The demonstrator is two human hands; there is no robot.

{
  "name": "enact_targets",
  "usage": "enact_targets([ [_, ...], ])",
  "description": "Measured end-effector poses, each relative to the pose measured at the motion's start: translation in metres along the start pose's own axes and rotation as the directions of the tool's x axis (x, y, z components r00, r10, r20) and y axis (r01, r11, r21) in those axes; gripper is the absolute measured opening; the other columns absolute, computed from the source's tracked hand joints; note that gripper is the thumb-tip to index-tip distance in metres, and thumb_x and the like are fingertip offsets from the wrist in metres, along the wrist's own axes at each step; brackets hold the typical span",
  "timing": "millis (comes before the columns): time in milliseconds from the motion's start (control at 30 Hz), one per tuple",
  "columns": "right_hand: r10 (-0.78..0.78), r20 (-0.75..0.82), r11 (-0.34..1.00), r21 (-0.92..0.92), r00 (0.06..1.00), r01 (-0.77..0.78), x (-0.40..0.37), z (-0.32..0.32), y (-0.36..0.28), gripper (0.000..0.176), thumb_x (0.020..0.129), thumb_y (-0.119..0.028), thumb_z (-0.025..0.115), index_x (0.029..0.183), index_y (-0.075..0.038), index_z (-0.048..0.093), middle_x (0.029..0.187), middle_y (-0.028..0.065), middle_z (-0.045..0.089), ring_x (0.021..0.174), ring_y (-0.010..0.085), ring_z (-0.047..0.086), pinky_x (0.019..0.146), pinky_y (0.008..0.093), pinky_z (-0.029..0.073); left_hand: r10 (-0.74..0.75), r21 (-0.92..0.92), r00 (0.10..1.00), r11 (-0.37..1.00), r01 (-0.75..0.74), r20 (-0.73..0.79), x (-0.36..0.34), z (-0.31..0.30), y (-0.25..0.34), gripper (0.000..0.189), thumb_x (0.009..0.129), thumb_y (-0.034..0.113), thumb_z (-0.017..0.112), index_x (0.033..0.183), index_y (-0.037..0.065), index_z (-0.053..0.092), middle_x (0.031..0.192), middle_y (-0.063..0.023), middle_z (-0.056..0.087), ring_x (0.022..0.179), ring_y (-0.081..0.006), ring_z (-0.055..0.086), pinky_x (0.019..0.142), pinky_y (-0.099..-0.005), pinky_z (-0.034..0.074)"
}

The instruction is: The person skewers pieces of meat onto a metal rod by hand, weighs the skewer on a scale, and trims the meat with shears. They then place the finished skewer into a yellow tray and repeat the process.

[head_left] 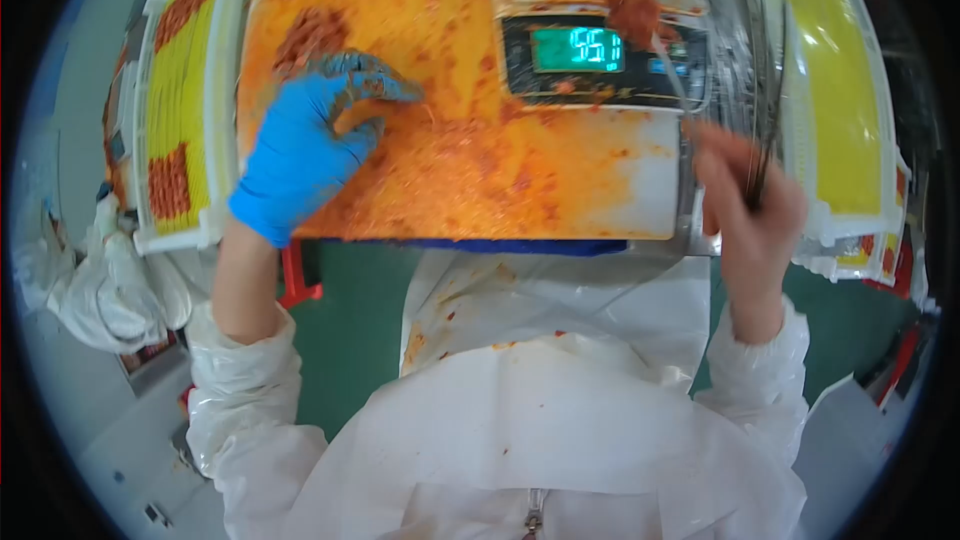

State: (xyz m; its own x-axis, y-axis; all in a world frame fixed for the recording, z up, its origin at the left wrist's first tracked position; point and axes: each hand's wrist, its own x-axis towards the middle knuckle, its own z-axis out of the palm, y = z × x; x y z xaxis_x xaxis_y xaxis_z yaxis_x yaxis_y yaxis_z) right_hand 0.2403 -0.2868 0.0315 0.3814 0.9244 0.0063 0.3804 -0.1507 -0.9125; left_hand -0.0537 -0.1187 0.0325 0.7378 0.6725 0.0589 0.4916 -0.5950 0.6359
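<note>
My left hand (310, 145), in a stained blue glove, is over the left part of an orange-smeared board (600, 180), its thumb and fingers curved apart. A clump of red minced food (312, 37) lies just beyond its fingers. Bare, my right hand (750, 190) grips the handle of a thin metal utensil (678, 80) at the board's right edge. Red mince (625, 0) is at the utensil's far end, over the scale's corner. The scale display (578, 50) glows green; its digits are partly blurred.
White-framed trays with yellow surfaces stand at the left (185, 70) and right (840, 90); the left one holds blocks of red mince. A red bracket (298, 278) shows below the board's left edge. White plastic-like material (120, 280) is at the far left.
</note>
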Motion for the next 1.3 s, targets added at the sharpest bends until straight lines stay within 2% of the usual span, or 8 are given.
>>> enact_targets([
  [133, -0.121, 0.259, 0.989, 0.117, 0.958, 0.093, -0.048, 0.038, 0.018, 0.021, 0.086, 0.002, 0.062, 0.106, 0.004, 0.067, 0.06, -0.0038, 0.053, 0.043, 0.0002, 0.04, 0.039, 0.0181, 0.028, -0.455, -0.427, 0.814, 0.857, 0.289, -0.362, -0.045, 0.032, 0.004, 0.022, 0.08, -0.002, 0.064, 0.101, 0.002, 0.068, 0.112, -0.0064, 0.061, 0.091, -0.0148, 0.055, 0.08, -0.027, 0.047],
  [233, 0.01, 0.411, 0.991, 0.115, 0.911, -0.063, -0.056, 0.049, 0.013, 0.021, 0.084, 0.004, 0.063, 0.105, 0.004, 0.066, 0.06, -0.0037, 0.054, 0.043, 0.0001, 0.041, 0.039, 0.0175, 0.029, -0.224, -0.067, 0.93, 0.975, 0.213, -0.291, -0.034, 0.035, -0.009, 0.021, 0.081, -0.001, 0.066, 0.102, 0.002, 0.067, 0.109, -0.0057, 0.061, 0.086, -0.0141, 0.055, 0.075, -0.025, 0.046],
  [367, 0.05, 0.394, 0.984, 0.136, 0.918, -0.112, -0.062, 0.047, 0.016, 0.021, 0.084, 0.004, 0.063, 0.105, 0.003, 0.067, 0.061, -0.0034, 0.055, 0.044, 0.0001, 0.042, 0.041, 0.0164, 0.032, -0.378, -0.357, 0.822, 0.905, 0.231, -0.426, -0.014, 0.026, 0.003, 0.019, 0.079, -0.006, 0.065, 0.092, 0.006, 0.07, 0.092, -0.0091, 0.06, 0.08, -0.0203, 0.059, 0.07, -0.0269, 0.05],
  [567, 0.076, 0.455, 0.977, 0.145, 0.888, -0.158, -0.059, 0.052, 0.008, 0.021, 0.084, 0.004, 0.063, 0.104, 0.004, 0.067, 0.065, -0.002, 0.059, 0.049, -0.0006, 0.044, 0.044, 0.0161, 0.033, -0.09, 0.049, 0.99, 0.994, 0.096, -0.105, -0.018, 0.016, -0.016, 0.02, 0.078, -0.003, 0.067, 0.095, 0.007, 0.071, 0.1, -0.0073, 0.06, 0.082, -0.0183, 0.058, 0.072, -0.0271, 0.05],
  [667, 0.12, 0.456, 0.961, 0.17, 0.882, -0.219, -0.059, 0.055, 0.007, 0.021, 0.083, 0.004, 0.064, 0.104, 0.003, 0.067, 0.065, -0.0022, 0.059, 0.051, -0.001, 0.043, 0.045, 0.0164, 0.033, -0.466, -0.52, 0.827, 0.813, 0.261, -0.314, -0.023, 0.033, 0.001, 0.022, 0.078, -0.003, 0.068, 0.097, 0.008, 0.072, 0.097, -0.0065, 0.06, 0.085, -0.0186, 0.058, 0.072, -0.0274, 0.049],
  [800, 0.184, 0.494, 0.95, 0.132, 0.85, -0.282, -0.058, 0.056, 0.005, 0.025, 0.082, 0.0, 0.065, 0.106, -0.002, 0.067, 0.072, 0.0045, 0.067, 0.061, 0.0079, 0.063, 0.056, 0.0212, 0.048, -0.268, -0.266, 0.914, 0.945, 0.189, -0.304, -0.033, 0.037, -0.025, 0.023, 0.079, -0.011, 0.062, 0.097, 0.002, 0.068, 0.103, -0.0078, 0.056, 0.096, -0.0159, 0.057, 0.08, -0.0258, 0.048],
  [1200, 0.136, 0.474, 0.985, 0.025, 0.87, -0.168, -0.049, 0.073, -0.005, 0.023, 0.081, -0.002, 0.067, 0.104, -0.004, 0.068, 0.061, 0.0051, 0.059, 0.048, 0.0098, 0.052, 0.05, 0.0219, 0.042, -0.159, -0.076, 0.934, 0.987, 0.141, -0.321, -0.037, 0.035, -0.03, 0.022, 0.078, -0.011, 0.066, 0.097, 0.0, 0.067, 0.108, -0.0075, 0.055, 0.102, -0.0176, 0.057, 0.086, -0.0282, 0.049],
  [1300, 0.068, 0.434, 0.99, 0.079, 0.898, -0.114, -0.054, 0.074, 0.003, 0.02, 0.082, 0.002, 0.066, 0.102, 0.0, 0.069, 0.055, -0.0062, 0.05, 0.047, 0.0001, 0.036, 0.043, 0.0187, 0.026, -0.275, -0.208, 0.905, 0.954, 0.216, -0.324, -0.039, 0.038, -0.031, 0.022, 0.078, -0.01, 0.066, 0.098, 0.001, 0.067, 0.109, -0.0067, 0.055, 0.103, -0.0173, 0.057, 0.087, -0.0285, 0.049],
])
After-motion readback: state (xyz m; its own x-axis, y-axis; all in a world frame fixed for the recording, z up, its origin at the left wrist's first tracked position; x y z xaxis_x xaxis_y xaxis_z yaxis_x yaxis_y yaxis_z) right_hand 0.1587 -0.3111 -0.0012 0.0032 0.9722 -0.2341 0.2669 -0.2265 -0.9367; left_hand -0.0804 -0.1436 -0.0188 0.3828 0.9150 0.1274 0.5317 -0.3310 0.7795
